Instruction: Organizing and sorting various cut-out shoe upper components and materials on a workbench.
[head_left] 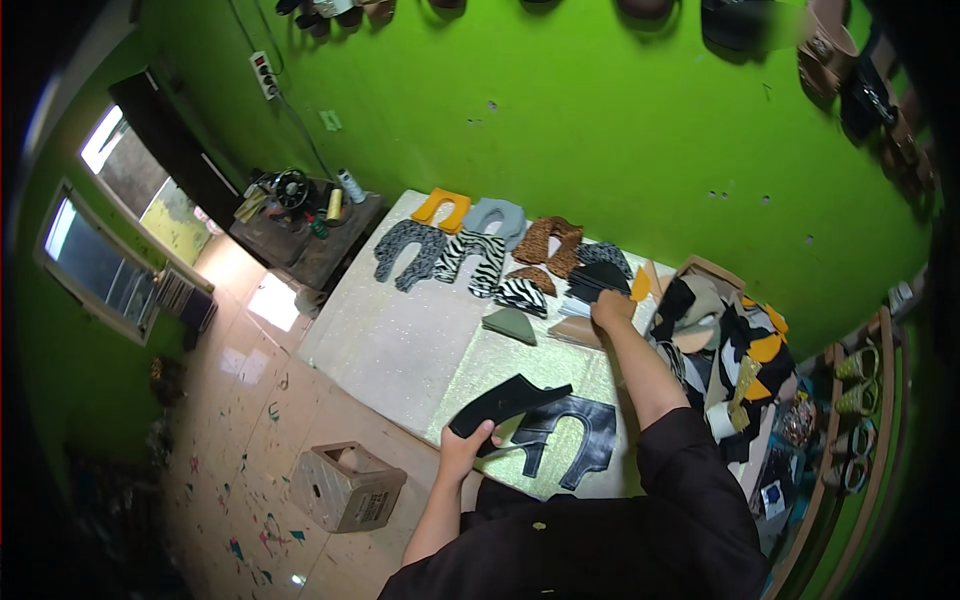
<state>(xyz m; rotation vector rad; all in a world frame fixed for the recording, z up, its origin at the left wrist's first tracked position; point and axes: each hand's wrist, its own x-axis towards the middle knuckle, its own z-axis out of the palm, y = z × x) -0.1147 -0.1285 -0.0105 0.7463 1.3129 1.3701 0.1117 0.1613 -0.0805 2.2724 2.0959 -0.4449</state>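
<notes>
My left hand point(467, 446) is closed on a long, curved black shoe part point(506, 403) at the front of the table, thumb showing on its lower edge. A thin pale strip juts out beside the thumb, too small to name. Just right of it lies a shiny black U-shaped upper piece point(597, 425), flat and partly covered by the held part. My right hand point(608, 307) stretches to the back right, fingers curled at the edge of a stack of black cut pieces point(595, 280). Whatever its fingertips grip is hidden. A folded grey-green piece point(511, 325) lies left of that hand.
Along the table's point(390, 340) far side lie yellow point(441, 209), grey-blue, leopard and zebra-print point(476, 260) U-shaped pieces. A heap of scraps point(712, 330) fills the right end. A cardboard box point(352, 487) stands on the floor; a sewing machine point(290, 190) sits beyond. Shoe racks point(855, 380) line the right.
</notes>
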